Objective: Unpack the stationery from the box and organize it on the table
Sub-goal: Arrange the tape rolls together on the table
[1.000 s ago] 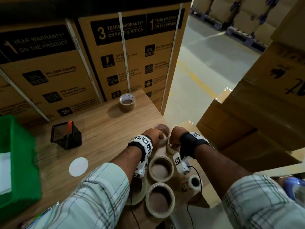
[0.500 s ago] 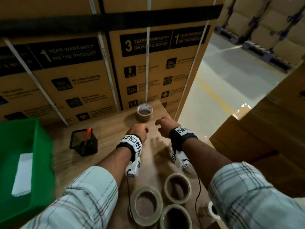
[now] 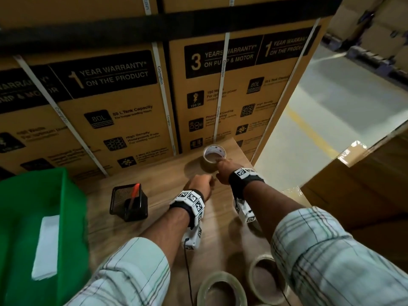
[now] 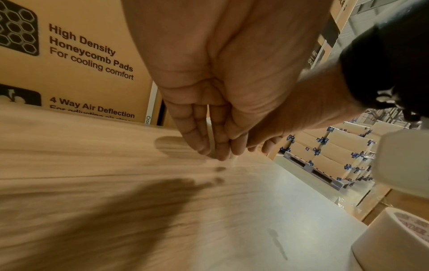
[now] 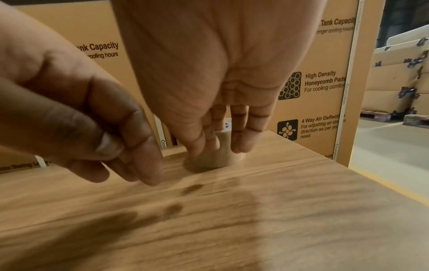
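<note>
A brown tape roll [image 3: 213, 159] stands at the far end of the wooden table [image 3: 159, 230], close to the cartons. My right hand [image 3: 221, 167] reaches it. In the right wrist view its straight fingers [image 5: 241, 139] hang down against the roll's [image 5: 218, 157] near side. My left hand [image 3: 202, 184] hovers just behind and to the left, fingers loosely curled, and I see nothing in it [image 5: 97, 132]. The left wrist view shows its fingers [image 4: 199, 139] pointing down above the tabletop. Several clear and pale tape rolls [image 3: 220, 289] lie at the near edge.
A black mesh pen holder [image 3: 129, 202] with an orange pen [image 3: 135, 191] stands left of the hands. A green bin [image 3: 72, 217] holding white paper [image 3: 45, 246] is at far left. Printed cartons [image 3: 123, 102] wall the back. The table ends at right above the floor [image 3: 309, 140]; brown boxes [image 3: 364, 191] stand there.
Both hands have left the tape rolls at the near edge and moved forward across the table. The right hand now reaches the brown roll at the far end.
</note>
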`<state>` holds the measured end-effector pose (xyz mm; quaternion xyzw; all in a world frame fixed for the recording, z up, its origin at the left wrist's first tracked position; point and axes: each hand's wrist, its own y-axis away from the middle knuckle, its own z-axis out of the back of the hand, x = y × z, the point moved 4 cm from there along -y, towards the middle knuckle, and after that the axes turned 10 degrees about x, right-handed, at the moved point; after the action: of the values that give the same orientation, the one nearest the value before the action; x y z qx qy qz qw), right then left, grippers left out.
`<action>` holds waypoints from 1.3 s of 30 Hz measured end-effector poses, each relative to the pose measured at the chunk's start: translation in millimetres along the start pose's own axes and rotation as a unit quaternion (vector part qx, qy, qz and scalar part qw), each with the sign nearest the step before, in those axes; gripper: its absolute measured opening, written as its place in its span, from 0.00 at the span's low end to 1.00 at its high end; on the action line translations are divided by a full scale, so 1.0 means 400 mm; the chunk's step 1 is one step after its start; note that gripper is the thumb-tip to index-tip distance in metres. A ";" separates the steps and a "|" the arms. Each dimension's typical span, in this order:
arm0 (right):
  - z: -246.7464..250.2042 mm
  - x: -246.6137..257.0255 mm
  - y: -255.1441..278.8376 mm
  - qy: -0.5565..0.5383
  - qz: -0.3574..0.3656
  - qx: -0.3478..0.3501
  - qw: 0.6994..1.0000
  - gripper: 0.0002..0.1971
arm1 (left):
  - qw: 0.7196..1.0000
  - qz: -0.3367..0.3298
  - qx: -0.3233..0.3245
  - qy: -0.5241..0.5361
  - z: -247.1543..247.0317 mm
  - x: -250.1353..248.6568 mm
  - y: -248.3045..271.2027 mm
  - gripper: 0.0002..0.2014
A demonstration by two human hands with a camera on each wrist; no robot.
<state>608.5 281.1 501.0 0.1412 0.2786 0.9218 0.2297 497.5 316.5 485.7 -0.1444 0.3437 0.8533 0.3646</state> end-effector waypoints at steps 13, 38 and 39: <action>0.007 -0.187 0.095 -0.016 -0.021 -0.065 0.998 0.14 | 0.998 -0.050 0.034 0.019 -0.069 -0.097 -0.002 0.16; -0.146 -0.317 0.321 -0.034 -0.034 -0.010 0.999 0.10 | 0.977 -0.040 0.108 -0.178 -0.244 -0.237 0.111 0.13; -0.151 -0.309 0.323 -0.031 -0.032 -0.005 0.999 0.10 | 0.978 -0.039 0.112 -0.174 -0.246 -0.235 0.117 0.13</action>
<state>646.1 96.4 510.6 0.1591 0.2712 0.9106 0.2683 528.5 175.9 483.8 0.0347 0.3622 0.8065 0.4659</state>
